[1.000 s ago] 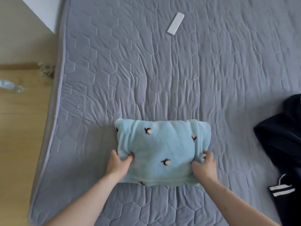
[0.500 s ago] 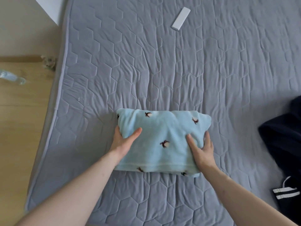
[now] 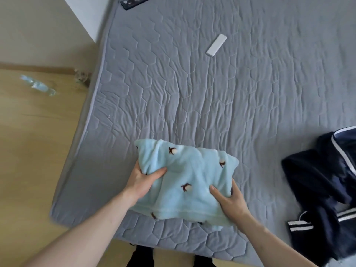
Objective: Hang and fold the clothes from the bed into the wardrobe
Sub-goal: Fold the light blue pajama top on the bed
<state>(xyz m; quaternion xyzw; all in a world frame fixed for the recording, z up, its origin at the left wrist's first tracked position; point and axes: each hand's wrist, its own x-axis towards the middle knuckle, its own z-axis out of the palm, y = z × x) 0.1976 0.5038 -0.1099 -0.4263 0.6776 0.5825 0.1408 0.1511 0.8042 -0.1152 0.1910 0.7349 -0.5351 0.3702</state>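
Folded garment (image 3: 185, 182) near bed (image 3: 212, 105) corner

Soft, even daylight, no glare, only faint shadows in the bed (image 3: 221, 105) quilting. Wide-angle bend shows along the bed's left edge. Motion blur smears the bottle (image 3: 37, 87) on the floor (image 3: 34, 151) and the dark garment (image 3: 323, 182) at the right edge.

left hand (image 3: 143, 179): lower centre of frame, thumb on top, fingers curled under left edge of the folded blue garment (image 3: 185, 182), gripped | right hand (image 3: 230, 202): lower right of centre, thumb on top, fingers wrapped round right edge, gripped | both forearms bare, entered from bottom edge, converged upward
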